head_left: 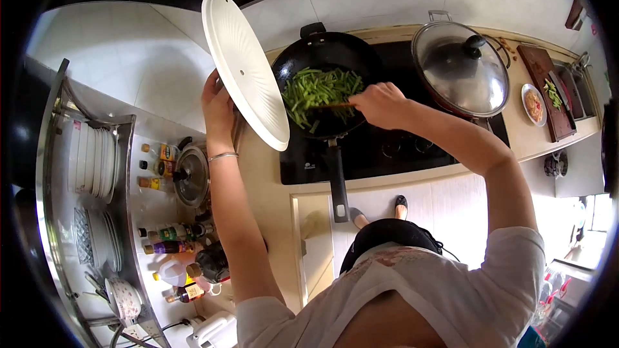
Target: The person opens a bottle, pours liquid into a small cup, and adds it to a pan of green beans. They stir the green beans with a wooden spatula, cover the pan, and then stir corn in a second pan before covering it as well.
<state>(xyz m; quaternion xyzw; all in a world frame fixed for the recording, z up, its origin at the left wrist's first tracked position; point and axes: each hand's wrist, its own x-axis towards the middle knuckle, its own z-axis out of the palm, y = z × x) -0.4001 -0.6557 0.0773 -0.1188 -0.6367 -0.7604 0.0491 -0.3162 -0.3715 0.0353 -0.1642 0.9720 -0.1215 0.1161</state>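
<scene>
My left hand (218,104) is closed on the edge of a white ribbed plate (242,67), held tilted on its side beside the wok. The plate has radial ridges and a dark spot at its middle; some of my fingers are hidden behind it. My right hand (382,104) grips a wooden spatula (335,106), whose lower end lies among the cut green vegetables (316,90). These lie heaped in a black wok (351,51) on the cooktop, its long handle (338,183) pointing toward me.
A lidded pan (451,58) stands on the right of the black cooktop (387,167). Further right are a plate of food (534,104) and a cutting board (538,67) with green pieces and a knife. Sauce bottles (174,232) and a dish rack (132,167) stand left.
</scene>
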